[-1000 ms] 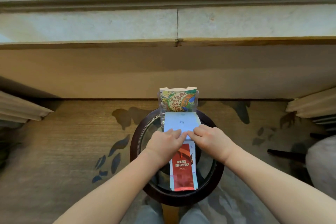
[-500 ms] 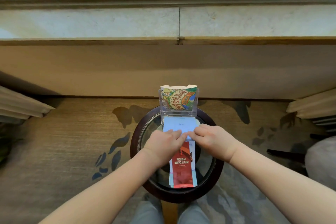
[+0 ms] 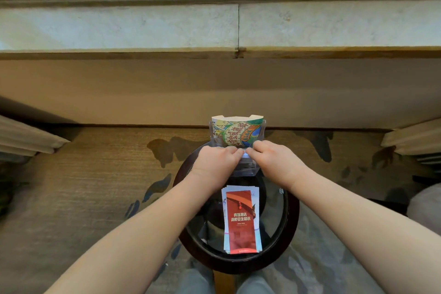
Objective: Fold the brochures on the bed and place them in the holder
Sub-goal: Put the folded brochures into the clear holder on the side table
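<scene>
Both hands are at the holder. The left hand and the right hand have their fingers curled, and the fingertips meet over a sliver of the pale brochure. I read both as pinching its top edge down into the front pocket. Most of that sheet is hidden under the knuckles, so I can't tell how deep it sits or whether its fold is closed.

Just beyond the fingertips, the colourful brochure stands upright in the rear pocket. Back toward the wrists, between the forearms, the stack of brochures lies flat with a red cover on top.

My main worry is the push. The holder looks light and stands at the far side of the round table, so downward and forward pressure from both hands could slide or tip it off. If the lower edge of the pale brochure catches the pocket lip, it could buckle or spring open. A forearm drawn back carelessly could sweep the stack off the near rim.
</scene>
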`<action>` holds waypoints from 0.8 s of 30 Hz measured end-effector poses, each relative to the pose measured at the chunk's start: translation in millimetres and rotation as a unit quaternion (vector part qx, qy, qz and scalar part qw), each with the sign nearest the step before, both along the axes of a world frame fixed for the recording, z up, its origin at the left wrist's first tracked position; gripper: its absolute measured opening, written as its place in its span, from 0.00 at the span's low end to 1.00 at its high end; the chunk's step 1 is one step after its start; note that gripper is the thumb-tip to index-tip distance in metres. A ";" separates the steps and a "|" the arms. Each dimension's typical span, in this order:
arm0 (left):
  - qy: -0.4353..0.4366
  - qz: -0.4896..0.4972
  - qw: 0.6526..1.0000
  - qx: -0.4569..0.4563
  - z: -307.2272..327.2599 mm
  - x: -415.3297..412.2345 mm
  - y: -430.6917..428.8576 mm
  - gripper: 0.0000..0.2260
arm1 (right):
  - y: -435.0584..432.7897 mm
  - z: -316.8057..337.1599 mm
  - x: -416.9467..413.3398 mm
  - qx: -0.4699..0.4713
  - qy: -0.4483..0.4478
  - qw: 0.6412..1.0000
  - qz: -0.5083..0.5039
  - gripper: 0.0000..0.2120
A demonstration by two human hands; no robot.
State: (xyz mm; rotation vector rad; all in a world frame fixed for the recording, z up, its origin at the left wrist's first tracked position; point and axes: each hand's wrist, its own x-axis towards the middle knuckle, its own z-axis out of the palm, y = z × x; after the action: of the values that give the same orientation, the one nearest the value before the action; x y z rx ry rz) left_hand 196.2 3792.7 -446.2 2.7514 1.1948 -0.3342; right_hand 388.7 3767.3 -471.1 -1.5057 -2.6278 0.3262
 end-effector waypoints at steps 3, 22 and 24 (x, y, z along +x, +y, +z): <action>0.014 0.025 1.000 -0.005 -11.2 1.4 11.0 0.22 | 8.7 -12.4 -2.3 -0.013 -0.009 0.999 -0.028 0.31; -0.022 0.077 0.997 0.008 -63.1 -11.0 0.6 0.41 | -3.7 -49.3 -19.8 -0.081 -0.036 0.986 -0.140 0.51; -0.019 0.085 0.996 -0.002 -66.5 -16.0 -12.4 0.42 | -19.1 -51.6 -27.0 -0.086 -0.077 0.983 -0.144 0.54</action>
State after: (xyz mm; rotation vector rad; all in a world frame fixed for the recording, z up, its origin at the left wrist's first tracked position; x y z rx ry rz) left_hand 180.2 3780.3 -512.7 2.6158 1.4043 -0.2658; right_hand 361.7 3748.2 -522.7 -2.0131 -2.4944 0.4360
